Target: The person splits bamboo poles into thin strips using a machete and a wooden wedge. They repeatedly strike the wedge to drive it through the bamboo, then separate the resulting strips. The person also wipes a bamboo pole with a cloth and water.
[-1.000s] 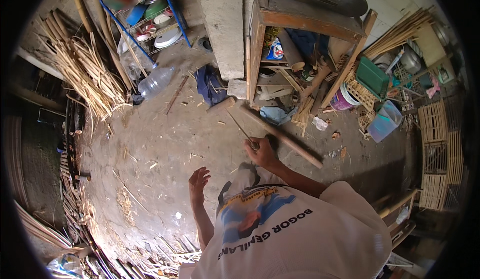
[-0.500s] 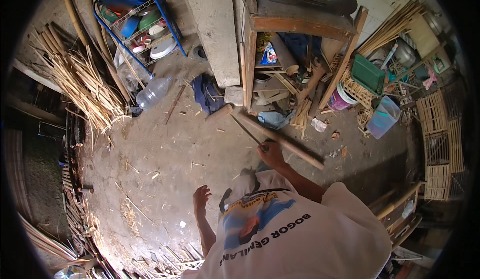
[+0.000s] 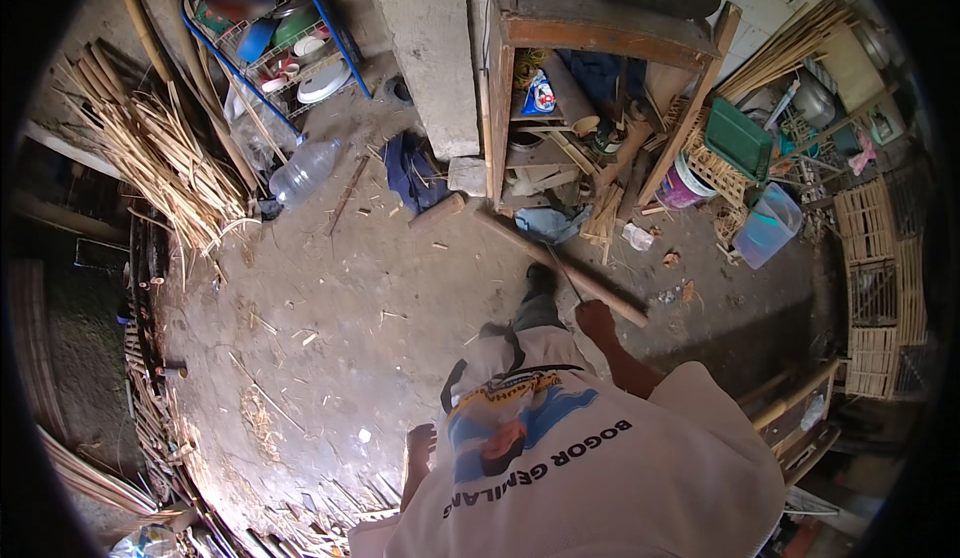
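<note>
My right hand (image 3: 597,320) is closed round the handle of a long, narrow-bladed knife (image 3: 565,274). Its dark blade points up and to the left, crossing in view over a thick brown pole (image 3: 612,301) on the floor; contact between them cannot be made out. Low beside my shirt, my left hand (image 3: 421,445) hangs with its fingers stretched out and nothing in it. One dark-shod foot (image 3: 541,278) is forward, close to the pole. A short piece of wood (image 3: 437,211) lies beyond the pole's far end.
Past the pole stands a wooden cabinet (image 3: 605,30) beside a concrete pillar (image 3: 430,68). Split bamboo strips (image 3: 165,148) lean at the far left near a plastic bottle (image 3: 303,173). At right are a green tray (image 3: 738,138) and a clear bin (image 3: 768,225). Bamboo scraps litter the floor.
My right hand has moved right and slightly nearer with the knife, whose blade now points more steeply away. My left hand has dropped back toward my body. A foot now shows forward.
</note>
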Demonstrator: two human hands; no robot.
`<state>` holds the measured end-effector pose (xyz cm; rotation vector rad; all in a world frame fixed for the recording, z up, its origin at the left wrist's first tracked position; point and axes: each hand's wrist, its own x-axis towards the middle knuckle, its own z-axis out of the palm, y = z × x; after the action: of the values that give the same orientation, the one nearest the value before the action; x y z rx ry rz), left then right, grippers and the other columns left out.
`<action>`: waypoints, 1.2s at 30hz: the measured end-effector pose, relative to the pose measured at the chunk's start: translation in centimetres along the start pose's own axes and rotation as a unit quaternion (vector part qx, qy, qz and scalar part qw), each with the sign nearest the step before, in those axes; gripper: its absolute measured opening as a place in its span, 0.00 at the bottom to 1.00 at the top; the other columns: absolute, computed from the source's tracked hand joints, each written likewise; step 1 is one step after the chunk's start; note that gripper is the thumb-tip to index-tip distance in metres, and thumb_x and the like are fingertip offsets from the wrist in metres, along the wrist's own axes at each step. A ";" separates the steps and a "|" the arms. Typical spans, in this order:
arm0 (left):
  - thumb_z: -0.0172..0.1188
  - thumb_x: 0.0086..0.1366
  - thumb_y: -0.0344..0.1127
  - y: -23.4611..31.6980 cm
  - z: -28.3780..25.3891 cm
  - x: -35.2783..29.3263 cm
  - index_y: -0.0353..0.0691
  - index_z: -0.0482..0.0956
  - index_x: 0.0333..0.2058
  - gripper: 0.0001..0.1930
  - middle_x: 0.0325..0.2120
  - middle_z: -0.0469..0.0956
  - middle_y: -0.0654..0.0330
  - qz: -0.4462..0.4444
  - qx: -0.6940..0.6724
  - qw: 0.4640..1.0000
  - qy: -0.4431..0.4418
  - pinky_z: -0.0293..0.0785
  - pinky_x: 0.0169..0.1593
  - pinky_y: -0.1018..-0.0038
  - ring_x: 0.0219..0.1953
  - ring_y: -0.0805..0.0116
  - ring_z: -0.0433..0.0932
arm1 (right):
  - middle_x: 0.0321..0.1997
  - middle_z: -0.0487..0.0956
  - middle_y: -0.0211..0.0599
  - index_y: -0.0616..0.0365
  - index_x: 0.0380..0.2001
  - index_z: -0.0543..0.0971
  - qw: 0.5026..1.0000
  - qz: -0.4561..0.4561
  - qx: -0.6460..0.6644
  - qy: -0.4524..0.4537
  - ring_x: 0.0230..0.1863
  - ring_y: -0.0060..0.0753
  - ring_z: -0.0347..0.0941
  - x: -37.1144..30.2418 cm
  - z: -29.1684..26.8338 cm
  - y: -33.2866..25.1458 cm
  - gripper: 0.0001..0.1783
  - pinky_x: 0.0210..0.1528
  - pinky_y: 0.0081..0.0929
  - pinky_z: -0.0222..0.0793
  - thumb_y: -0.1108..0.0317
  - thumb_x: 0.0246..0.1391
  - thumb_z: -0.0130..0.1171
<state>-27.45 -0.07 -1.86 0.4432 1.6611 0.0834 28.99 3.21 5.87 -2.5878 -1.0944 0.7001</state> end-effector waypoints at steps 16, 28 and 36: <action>0.56 0.68 0.46 14.1 6.3 0.1 0.43 0.77 0.49 0.17 0.35 0.82 0.60 0.175 0.059 0.983 -0.019 0.73 0.35 0.73 0.32 0.70 0.81 | 0.28 0.80 0.59 0.66 0.26 0.81 0.992 -0.012 0.097 0.082 0.34 0.60 0.79 2.5 -0.2 -2.5 0.17 0.38 0.52 0.72 0.58 0.51 0.60; 0.56 0.67 0.42 5.3 6.9 -2.4 0.39 0.79 0.46 0.15 0.31 0.83 0.59 0.075 0.019 0.997 0.032 0.72 0.25 0.78 0.24 0.73 0.77 | 0.36 0.82 0.59 0.72 0.33 0.78 0.972 0.167 -0.004 -0.166 0.43 0.55 0.81 1.2 1.3 6.5 0.25 0.40 0.47 0.76 0.55 0.46 0.61; 0.57 0.66 0.43 6.1 9.7 -3.7 0.40 0.80 0.46 0.15 0.32 0.83 0.58 0.017 0.035 0.998 0.040 0.72 0.25 0.77 0.25 0.73 0.78 | 0.45 0.79 0.61 0.68 0.45 0.73 0.969 0.177 -0.064 -0.160 0.49 0.59 0.77 0.8 -1.3 10.8 0.27 0.50 0.48 0.73 0.61 0.45 0.61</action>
<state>-16.31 2.32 2.07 0.5284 1.7390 0.0689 36.70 -3.74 2.44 -2.8878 -0.7775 1.2004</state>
